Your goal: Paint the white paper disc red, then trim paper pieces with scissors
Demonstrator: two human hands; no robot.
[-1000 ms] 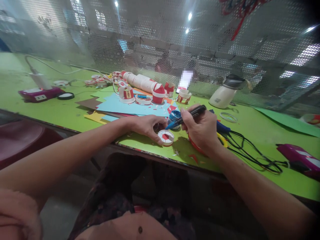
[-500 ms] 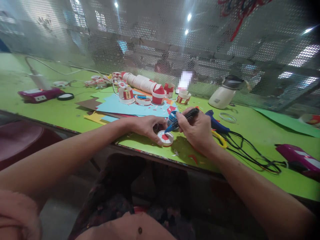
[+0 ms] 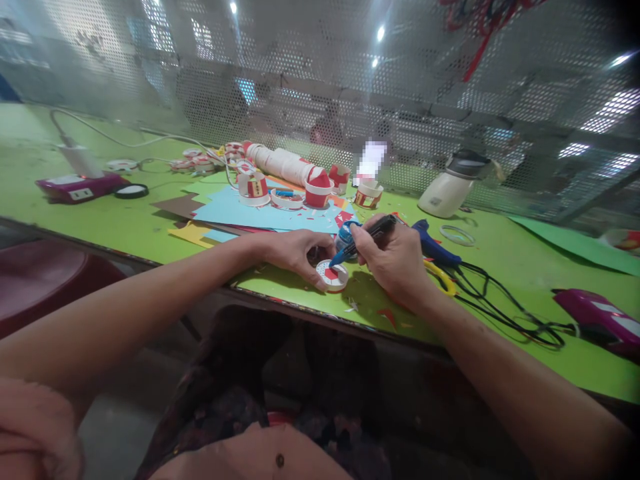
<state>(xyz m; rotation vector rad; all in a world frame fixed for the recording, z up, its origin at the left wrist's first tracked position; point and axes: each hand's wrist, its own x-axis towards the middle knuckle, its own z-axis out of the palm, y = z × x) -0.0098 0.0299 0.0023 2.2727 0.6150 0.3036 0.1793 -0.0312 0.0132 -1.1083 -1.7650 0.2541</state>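
Note:
My left hand (image 3: pixel 299 255) curls its thumb and fingers around the rim of a small round white paper lid (image 3: pixel 340 276), which has a red patch in the middle and small dark dots. The lid rests on the green table close to its front edge. In my right hand (image 3: pixel 393 257) is a blue and black marker (image 3: pixel 363 241), held like a pen with its tip at the lid's top face. Behind the marker sits a roll of blue tape (image 3: pixel 346 232), partly hidden by my fingers. A blue glue gun (image 3: pixel 436 245) lies just right of my right hand.
Coloured paper sheets (image 3: pixel 235 212) carry cut red and white cups (image 3: pixel 318 193). Yellow scissor handles (image 3: pixel 443 277) and a black cable (image 3: pixel 515 319) lie at right, near a purple power strip (image 3: pixel 600 317). A white bottle (image 3: pixel 447 190) stands by the perforated screen (image 3: pixel 300 80).
Little differs. The marker tip stays at the lid, with both hands in nearly the same pose; the whole view has shifted very slightly.

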